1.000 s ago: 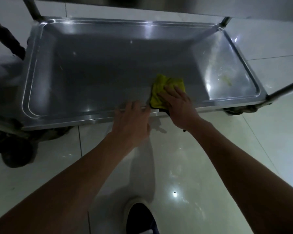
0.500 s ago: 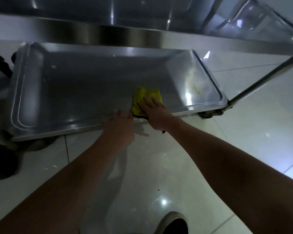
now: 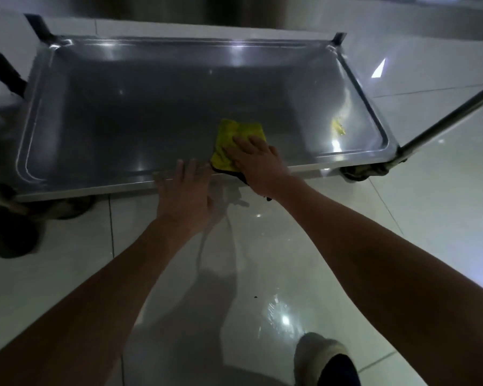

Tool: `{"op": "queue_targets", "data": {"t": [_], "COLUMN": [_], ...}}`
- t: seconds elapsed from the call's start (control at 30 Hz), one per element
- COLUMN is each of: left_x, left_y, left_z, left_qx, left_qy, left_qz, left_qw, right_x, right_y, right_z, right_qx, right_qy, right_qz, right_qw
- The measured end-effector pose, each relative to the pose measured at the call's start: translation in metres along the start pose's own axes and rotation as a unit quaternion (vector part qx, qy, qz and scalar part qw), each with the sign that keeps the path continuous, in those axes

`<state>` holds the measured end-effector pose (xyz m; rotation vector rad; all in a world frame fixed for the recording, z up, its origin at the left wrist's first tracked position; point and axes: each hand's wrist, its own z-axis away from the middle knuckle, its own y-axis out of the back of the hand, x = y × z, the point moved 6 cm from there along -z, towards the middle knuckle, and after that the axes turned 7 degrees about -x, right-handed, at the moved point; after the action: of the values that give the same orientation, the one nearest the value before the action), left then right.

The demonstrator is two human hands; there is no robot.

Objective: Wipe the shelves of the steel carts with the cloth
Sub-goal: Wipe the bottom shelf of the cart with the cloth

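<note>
Down low at the bottom shelf of the steel cart, and the right hand lies flat on the yellow cloth, fingers straight and spread, pressing it onto the steel. The cloth sits folded at the shelf's near edge, right of the middle, with a dark underside just peeking over the rim beneath the palm. The left hand is just beside it, fingers straight and relaxed, fingertips resting on the near rim and gripping nothing (the palm hangs out over the floor). The two hands are close but not touching.

Further right on the shelf, near the corner, a small yellowish smear shows on the metal, apart from the cloth. A slanted steel post rises from the near right corner, with a caster wheel tucked under it; another dark wheel sits at the far left. The glossy white tiled floor throws back ceiling lights, and one shoe is planted at the bottom of the view.
</note>
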<state>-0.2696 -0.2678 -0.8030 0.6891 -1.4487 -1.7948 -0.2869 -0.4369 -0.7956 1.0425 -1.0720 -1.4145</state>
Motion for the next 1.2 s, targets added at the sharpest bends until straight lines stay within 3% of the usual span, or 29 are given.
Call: {"op": "queue_targets", "data": {"t": [0.27,0.53,0.67,0.93,1.2], "left_x": [0.024,0.078,0.130,0.238,0.263], "left_y": [0.012,0.023,0.034,0.042,0.033], "left_z": [-0.004,-0.036,-0.062,-0.118,-0.138], "left_qx": [0.026,0.064,0.084,0.069,0.046], "left_qy": [-0.003,-0.048,-0.075,-0.106,-0.080], "left_qz": [-0.021,-0.005,0.031,0.077,0.035], "left_qw": [0.999,0.997,0.993,0.989,0.995], "right_x": [0.021,0.086,0.143,0.268,0.335], "right_y": [0.004,0.001,0.005,0.008,0.008], "right_z": [0.004,0.021,0.033,0.062,0.068], "right_qx": [0.059,0.118,0.112,0.133,0.117], "right_qy": [0.065,0.039,0.011,-0.128,-0.190], "right_qz": [0.001,-0.093,-0.100,-0.130,-0.129], "right_qw": [0.996,0.988,0.989,0.974,0.966]}}
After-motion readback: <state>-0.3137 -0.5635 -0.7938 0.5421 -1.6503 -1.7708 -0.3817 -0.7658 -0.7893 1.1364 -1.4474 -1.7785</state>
